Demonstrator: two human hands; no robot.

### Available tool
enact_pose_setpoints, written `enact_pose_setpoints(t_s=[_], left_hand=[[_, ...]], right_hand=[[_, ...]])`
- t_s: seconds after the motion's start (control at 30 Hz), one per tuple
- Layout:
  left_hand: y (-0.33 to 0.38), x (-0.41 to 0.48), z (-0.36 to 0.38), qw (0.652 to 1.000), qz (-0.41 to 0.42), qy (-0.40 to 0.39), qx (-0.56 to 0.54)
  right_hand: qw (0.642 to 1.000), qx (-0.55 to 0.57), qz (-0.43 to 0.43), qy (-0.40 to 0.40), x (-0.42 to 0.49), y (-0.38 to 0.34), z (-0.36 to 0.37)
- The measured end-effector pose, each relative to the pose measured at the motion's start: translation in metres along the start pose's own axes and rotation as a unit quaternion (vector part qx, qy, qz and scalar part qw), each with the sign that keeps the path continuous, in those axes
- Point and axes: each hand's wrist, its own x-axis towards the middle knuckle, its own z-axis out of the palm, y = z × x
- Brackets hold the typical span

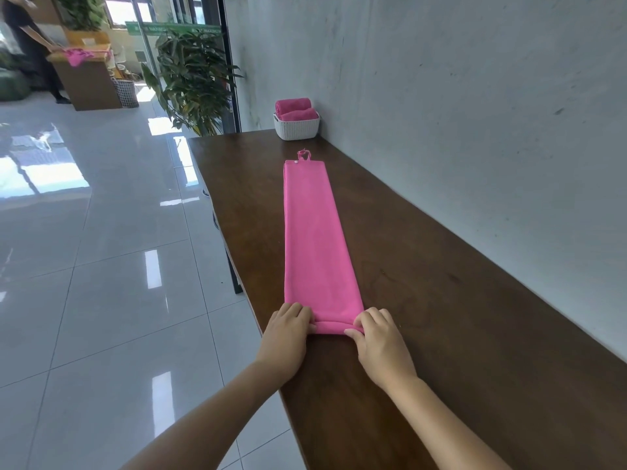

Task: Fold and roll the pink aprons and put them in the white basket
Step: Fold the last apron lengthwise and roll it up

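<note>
A pink apron (315,232) lies folded into a long narrow strip on the dark wooden table (458,317), running away from me, with its loop and a white snap at the far end. Its near end is turned over into a small roll. My left hand (288,329) grips the roll's left end, and my right hand (376,337) grips its right end, fingers curled over the fold. At the table's far end against the wall stands the white basket (296,127), holding two rolled pink aprons (293,108).
A grey wall runs along the table's right side. The table's left edge drops to a glossy tiled floor. A potted plant (193,79) stands beyond the far corner. Far left, another person stands at a wooden counter with pink cloth (78,56).
</note>
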Motion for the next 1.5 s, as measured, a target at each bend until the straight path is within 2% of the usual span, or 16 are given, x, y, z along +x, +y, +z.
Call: enact_pose_setpoints(t_s=[0.17,0.3,0.37,0.43,0.5,0.57,0.63,0.8,0.9,1.0,1.07,1.13,1.2,1.33,1.5], left_hand=[[-0.007,-0.001,-0.014,0.995,-0.064,-0.067,-0.021],[-0.011,-0.005,-0.027,0.976,-0.151,-0.138,-0.076],[-0.011,-0.006,-0.029,0.970,-0.178,-0.141,-0.090],[-0.008,-0.008,-0.028,0.972,-0.193,-0.103,-0.089],[-0.004,-0.014,-0.025,0.985,-0.159,-0.026,-0.059],[-0.005,-0.022,-0.015,0.997,-0.057,0.052,-0.004],[-0.009,-0.032,-0.003,0.994,0.033,0.098,0.041],[-0.018,-0.037,0.007,0.982,0.097,0.116,0.111],[-0.021,-0.031,0.004,0.981,0.101,0.109,0.124],[-0.021,-0.027,0.005,0.990,0.066,0.088,0.093],[-0.021,-0.023,0.005,0.997,0.008,0.061,0.040],[-0.022,-0.016,0.003,0.998,-0.055,0.010,-0.022],[-0.023,-0.009,-0.003,0.996,-0.073,-0.021,-0.043],[-0.018,0.003,-0.018,0.989,-0.111,-0.065,-0.071],[-0.016,0.019,-0.029,0.957,-0.221,-0.096,-0.160]], right_hand=[[0.993,0.051,0.051,-0.098,-0.002,-0.010,-0.012],[0.975,0.117,0.122,-0.144,-0.002,-0.019,-0.012],[0.968,0.131,0.160,-0.143,0.001,-0.024,-0.011],[0.962,0.138,0.191,-0.142,0.006,-0.027,-0.010],[0.957,0.144,0.211,-0.135,0.010,-0.028,-0.010],[0.959,0.140,0.220,-0.115,0.011,-0.029,-0.008],[0.962,0.132,0.223,-0.088,0.011,-0.029,-0.006],[0.965,0.118,0.227,-0.052,0.013,-0.030,-0.002],[0.982,0.057,0.180,-0.019,0.010,-0.033,-0.001],[0.994,-0.017,0.099,0.043,-0.003,-0.031,0.007],[0.995,-0.031,0.066,0.074,-0.011,-0.027,0.014],[0.995,-0.038,0.042,0.084,-0.016,-0.022,0.018],[0.994,-0.058,0.030,0.084,-0.018,-0.019,0.020],[0.997,-0.040,0.056,0.046,-0.014,-0.019,0.017],[0.992,0.043,0.113,-0.022,0.000,-0.021,0.007]])
